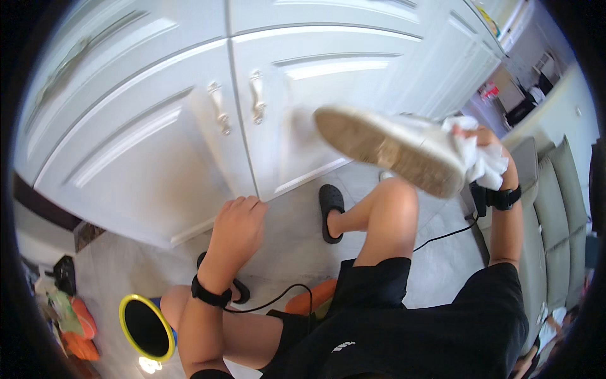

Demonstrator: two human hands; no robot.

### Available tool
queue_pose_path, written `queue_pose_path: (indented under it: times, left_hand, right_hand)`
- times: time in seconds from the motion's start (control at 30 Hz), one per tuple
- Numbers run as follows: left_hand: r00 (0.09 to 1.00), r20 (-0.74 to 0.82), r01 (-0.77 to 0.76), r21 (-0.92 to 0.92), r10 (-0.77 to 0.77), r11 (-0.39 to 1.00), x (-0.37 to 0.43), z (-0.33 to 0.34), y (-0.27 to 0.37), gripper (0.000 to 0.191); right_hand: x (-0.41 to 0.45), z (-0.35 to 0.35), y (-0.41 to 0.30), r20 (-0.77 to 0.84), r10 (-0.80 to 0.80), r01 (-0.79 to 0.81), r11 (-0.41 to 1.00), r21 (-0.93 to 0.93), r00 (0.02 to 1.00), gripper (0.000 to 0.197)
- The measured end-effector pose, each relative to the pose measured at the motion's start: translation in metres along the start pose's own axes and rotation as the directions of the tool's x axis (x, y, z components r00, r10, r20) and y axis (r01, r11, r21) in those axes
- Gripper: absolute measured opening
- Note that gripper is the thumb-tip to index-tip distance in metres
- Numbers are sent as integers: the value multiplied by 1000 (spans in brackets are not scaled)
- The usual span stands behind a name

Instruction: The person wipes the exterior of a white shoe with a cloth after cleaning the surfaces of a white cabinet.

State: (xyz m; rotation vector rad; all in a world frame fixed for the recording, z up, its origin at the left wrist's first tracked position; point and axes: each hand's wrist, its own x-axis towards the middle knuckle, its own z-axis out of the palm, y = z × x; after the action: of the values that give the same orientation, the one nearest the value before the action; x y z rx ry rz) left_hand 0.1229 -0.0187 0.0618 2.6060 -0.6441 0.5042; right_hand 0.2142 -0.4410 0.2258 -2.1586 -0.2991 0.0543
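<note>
A white shoe point(393, 149) is raised at the right, its dirty tan sole facing me and its toe pointing left. Behind its heel, my right hand point(483, 137) is closed around a crumpled white cloth or tissue point(487, 163); the shoe is up against it, and its hold on the shoe is partly hidden. My left hand point(241, 222) is near the lower edge of the white cabinet doors point(142, 142), fingers curled, back of the hand up. Whether it holds anything cannot be seen. Each wrist has a black strap, with a black cable by them.
Silver handles point(258, 97) stick out from the cabinet ahead. A yellow-rimmed round bin point(147, 327) stands at lower left, near orange shoes point(83, 317). A grey sofa point(554, 227) is at the right. Something orange point(310, 296) lies beneath me, and black clogs point(331, 213) are on my feet.
</note>
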Motion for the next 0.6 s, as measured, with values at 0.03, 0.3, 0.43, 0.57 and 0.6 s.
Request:
queue_pose_path:
  times: [0.03,0.3,0.43,0.57,0.6]
  left_hand:
    - [999,-1,40,17,-40,999,-6,-7,-2,18]
    - [924,164,365,-643,-344,673,-42,4,-13,18]
    - [849,374,524,-688,-374,501,-71,54,-7,31]
    - [683,608,728,-613,-404,307,-81,80,-4,44]
    - [614,683,787,-563,-395,251,-75,86,-9,47]
  right_hand:
    - [8,29,-33,217,122,-128,992,11,969,22]
    - [30,269,-3,906,34,340,920,-193,422,26]
    - [10,330,15,927,137,483,821,-303,349,41]
    - [-5,350,41,964,-48,709,687,-159,262,36]
    - [-4,350,46,955,-181,776,627,-71,233,29]
